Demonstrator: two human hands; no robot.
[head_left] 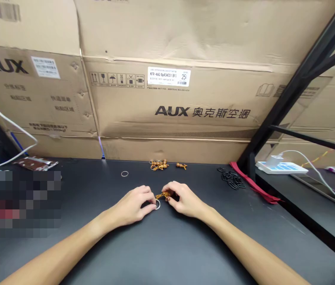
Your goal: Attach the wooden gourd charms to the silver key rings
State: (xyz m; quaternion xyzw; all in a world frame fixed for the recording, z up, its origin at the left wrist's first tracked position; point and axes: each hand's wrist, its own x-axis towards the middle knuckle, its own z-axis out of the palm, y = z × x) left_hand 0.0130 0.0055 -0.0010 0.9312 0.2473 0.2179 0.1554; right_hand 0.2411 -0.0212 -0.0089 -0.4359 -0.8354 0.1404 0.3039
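Note:
Both hands rest on a black table [167,245], fingertips meeting at its middle. My left hand [134,204] pinches a small metal key ring [157,204] against the table. My right hand [182,198] pinches a small brown wooden-bead charm with an orange cord [163,195], held right at the ring. The fingers of both hands are curled closed.
A loose metal ring [124,173] lies further back on the left. Several brown bead charms [159,164] lie near the back, with one more [181,165] beside them. A heap of black rings [232,177] and a red strip [253,184] lie right. Cardboard boxes [173,99] wall the back; a black frame [286,99] stands right.

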